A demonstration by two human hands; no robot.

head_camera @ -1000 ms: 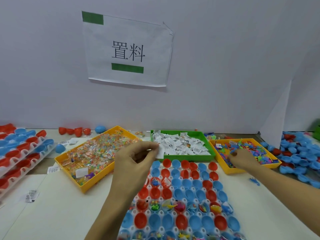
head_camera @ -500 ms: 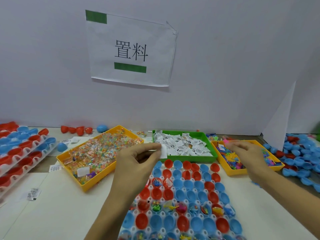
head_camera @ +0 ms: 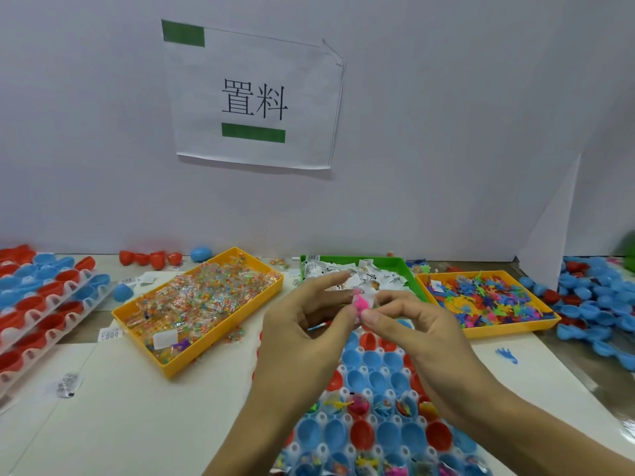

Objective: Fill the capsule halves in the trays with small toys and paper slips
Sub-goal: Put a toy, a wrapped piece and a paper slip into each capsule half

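Above the far end of the capsule tray (head_camera: 369, 438), the right hand (head_camera: 417, 324) and left hand (head_camera: 302, 324) meet, together pinching a pink toy (head_camera: 360, 301) with a paper slip (head_camera: 369, 296), apparently pairing them for one capsule half.

Two yellow bins (head_camera: 206, 352) (head_camera: 508, 329), one green bin (head_camera: 410, 274), one wall sign (head_camera: 254, 97), two hands (head_camera: 305, 334) (head_camera: 422, 334), one pink toy (head_camera: 361, 301)
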